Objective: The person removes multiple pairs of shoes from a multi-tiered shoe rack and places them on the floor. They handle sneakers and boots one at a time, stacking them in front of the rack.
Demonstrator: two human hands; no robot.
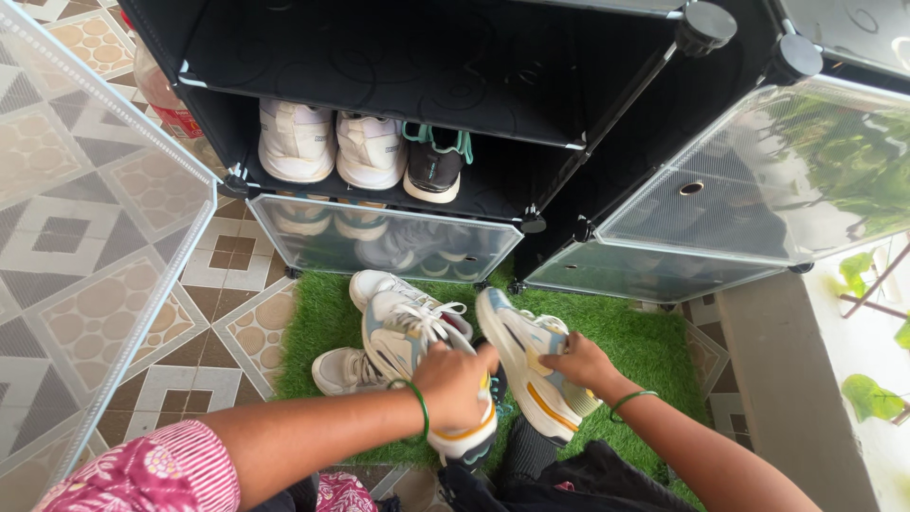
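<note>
My left hand (457, 385) grips the heel end of a white and grey laced sneaker (409, 332) with orange trim. My right hand (580, 362) holds the matching sneaker (524, 356), turned on its side with the yellow-striped sole edge showing. Both shoes hover just above a green grass mat (645, 346). Two more white shoes lie on the mat behind the left one: one near the cabinet (372, 283), one at the left (343, 371). A green bangle is on each wrist.
A black modular shoe cabinet (427, 66) stands ahead, its translucent door (85, 228) swung open at left. A shelf holds a white pair (332, 144) and a dark shoe (434, 163). Lower compartments have closed frosted doors (379, 242). Patterned floor tiles lie left; leafy plants right.
</note>
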